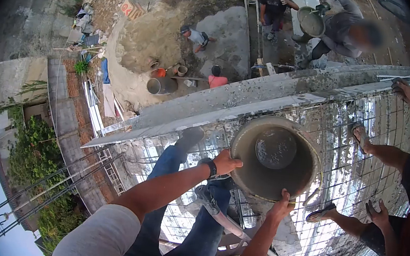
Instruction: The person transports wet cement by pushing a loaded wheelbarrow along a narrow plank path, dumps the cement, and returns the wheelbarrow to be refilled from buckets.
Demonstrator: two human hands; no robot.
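A large cement-smeared bucket (260,178) is tilted in front of me, its mouth facing me. A thin layer of wet grey residue coats its bottom. My left hand (227,163), with a dark watch on the wrist, is closed on the left side of the rim. At the lower rim my right hand (282,205) is also closed on the bucket. Beneath it spreads a rebar grid (342,160) over shiny sheeting. My shoe (209,200) rests by the grid, next to a pale curved pipe (231,226).
A concrete edge beam (270,97) borders the drop to the ground. Below are several workers, a grey mixing area (229,34) and a dark bucket (161,86). A worker up near the edge holds another bucket (311,22). At right, a co-worker's bare legs (388,154) stand on the grid.
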